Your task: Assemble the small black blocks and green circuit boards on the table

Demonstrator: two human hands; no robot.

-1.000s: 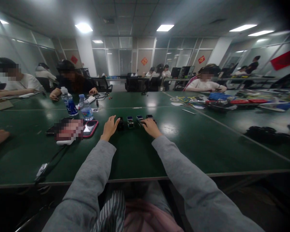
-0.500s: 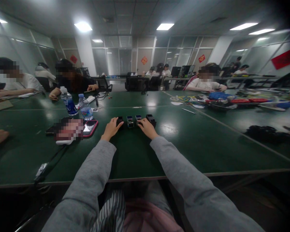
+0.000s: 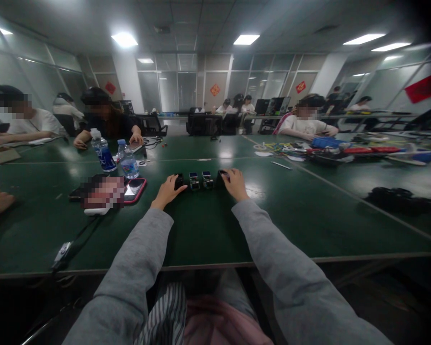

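A short row of small dark blocks lies on the green table (image 3: 201,225) in front of me. My left hand (image 3: 168,190) rests on the table with fingers curled against the leftmost black block (image 3: 179,181). Two middle blocks with blue tops (image 3: 193,180) (image 3: 207,179) stand free between my hands. My right hand (image 3: 234,183) covers the rightmost black block (image 3: 221,176), fingers bent over it. Grey sleeves cover both arms.
A red-cased phone (image 3: 134,189) and a blurred patch lie left of my hands. Two water bottles (image 3: 103,152) (image 3: 128,161) stand behind them. Other people sit at the far side and at the left. Cables and coloured parts (image 3: 323,146) crowd the right table. A cable (image 3: 62,251) hangs over the near edge.
My right hand has moved right, from the third block to the rightmost black one. My left hand stays at the leftmost block.
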